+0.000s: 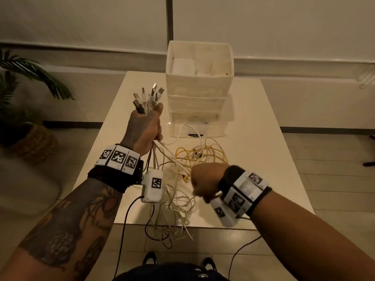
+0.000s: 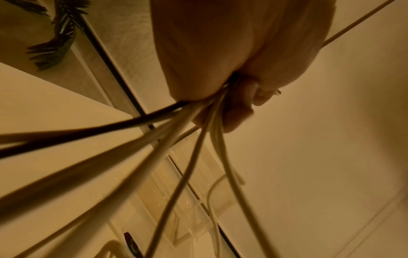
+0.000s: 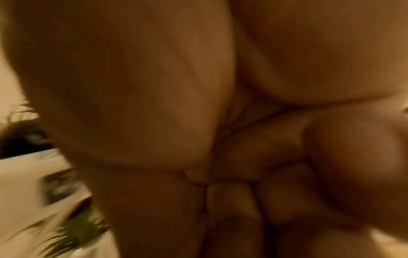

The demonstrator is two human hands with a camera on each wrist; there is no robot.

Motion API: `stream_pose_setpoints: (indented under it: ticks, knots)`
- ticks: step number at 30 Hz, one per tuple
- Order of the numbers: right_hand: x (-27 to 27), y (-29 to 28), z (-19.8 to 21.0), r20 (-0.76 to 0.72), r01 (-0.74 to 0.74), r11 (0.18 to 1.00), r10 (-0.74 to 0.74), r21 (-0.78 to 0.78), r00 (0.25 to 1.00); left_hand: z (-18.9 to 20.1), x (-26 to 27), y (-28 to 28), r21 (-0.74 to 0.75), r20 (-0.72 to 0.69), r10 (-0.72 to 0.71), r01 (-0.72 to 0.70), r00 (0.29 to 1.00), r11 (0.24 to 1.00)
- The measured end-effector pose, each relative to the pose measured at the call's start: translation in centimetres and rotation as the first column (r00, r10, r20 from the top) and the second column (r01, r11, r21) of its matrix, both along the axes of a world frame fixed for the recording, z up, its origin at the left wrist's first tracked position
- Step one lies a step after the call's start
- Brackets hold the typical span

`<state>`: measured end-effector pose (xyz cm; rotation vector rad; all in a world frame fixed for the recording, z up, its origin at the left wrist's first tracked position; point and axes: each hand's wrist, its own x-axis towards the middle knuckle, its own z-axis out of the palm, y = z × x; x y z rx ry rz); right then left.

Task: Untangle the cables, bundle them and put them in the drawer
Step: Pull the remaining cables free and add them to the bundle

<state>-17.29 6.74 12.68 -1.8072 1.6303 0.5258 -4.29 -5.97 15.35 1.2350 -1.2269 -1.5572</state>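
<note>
My left hand is raised over the white table and grips a bunch of white cables. Their USB plugs stick up above the fist. The strands fall in a loose tangle and spill over the front edge. In the left wrist view the cables fan out from under my curled fingers. A yellow cable lies coiled on the table. My right hand hovers just in front of it as a fist; the blurred right wrist view shows curled fingers with nothing in them.
A clear plastic drawer unit stands at the back of the table with a white basket on top. One white cable runs up to its lowest drawer. A potted plant stands on the floor at left.
</note>
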Motion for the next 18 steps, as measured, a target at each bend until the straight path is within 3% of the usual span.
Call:
stream_pose_setpoints:
  ticks: [3,5,7,9,11,14,18]
  knots:
    - [-3.5,-1.1,0.6,-0.113,0.220,0.971,-0.231,-0.097,0.966,-0.2,0.8,-0.3,0.037,-0.038,-0.082,0.084,0.996,0.996]
    - [-5.2,-1.8,-0.2,-0.124,0.365,0.892,-0.407,-0.268,0.905,-0.1,1.2,-0.3,0.026,-0.009,-0.136,0.136,0.991,0.990]
    - [-5.6,-2.4,-1.6,0.130,0.535,0.710,-0.542,-0.458,0.831,0.1,1.5,0.1,0.027,0.020,-0.221,0.220,0.975,0.975]
    - [-4.9,-3.5,-2.9,0.443,0.643,0.591,-0.468,-0.487,0.765,0.1,1.8,0.3,0.056,0.036,-0.326,0.324,0.945,0.944]
    - [-3.4,-4.5,-4.1,0.508,0.597,0.636,-0.348,-0.489,0.788,0.0,2.0,0.6,0.083,0.072,-0.407,0.402,0.910,0.912]
    - [-1.6,-5.9,-5.8,0.299,0.307,0.798,-0.167,-0.518,0.939,-0.2,2.1,0.9,0.066,0.165,-0.435,0.430,0.885,0.900]
    - [-0.8,-6.8,-7.6,0.023,0.026,0.920,-0.018,-0.391,1.000,-0.6,2.0,1.4,0.062,0.214,-0.392,0.388,0.895,0.920]
